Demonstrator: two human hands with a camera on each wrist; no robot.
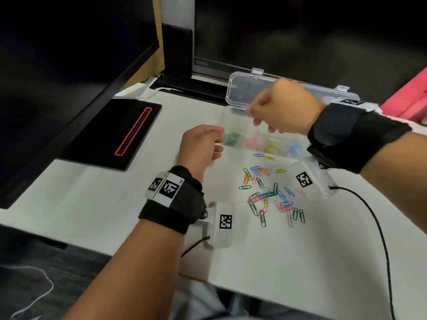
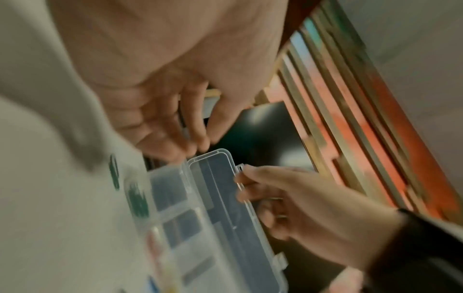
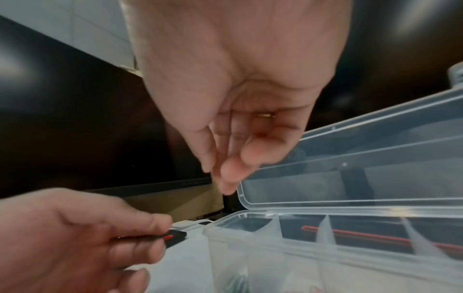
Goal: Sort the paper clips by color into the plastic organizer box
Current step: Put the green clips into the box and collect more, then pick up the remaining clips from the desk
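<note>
Neither hand visibly holds a clip. On the right hand (image 1: 284,107) the fingers (image 3: 229,174) hang down, loosely bunched with the tips close together; nothing shows between them, though blur could hide a thin wire clip. It hovers over the far-left part of the plastic organizer box (image 1: 225,121), just in front of the raised clear lid (image 1: 238,88). Its fingertips point at the back row of compartments, which look bare from the right wrist view. The left hand (image 1: 201,146) is loosely curled, and I cannot tell whether anything sits in it. It is just left of the box's near-left corner, beside the cell of green clips (image 1: 232,138).

Nearer the person than both hands, past the front row of pink, yellow and blue cells, lies the loose heap of paper clips (image 1: 270,195) on the white table (image 1: 92,215). The clips point every way, with no common long axis, and several overlap. The heap sits toward the right hand's side, under its forearm, so I judge that hand to have the shorter reach back to it. A lone blue clip (image 1: 258,155) and a yellow clip (image 1: 269,158) lie nearest the box front.
</note>
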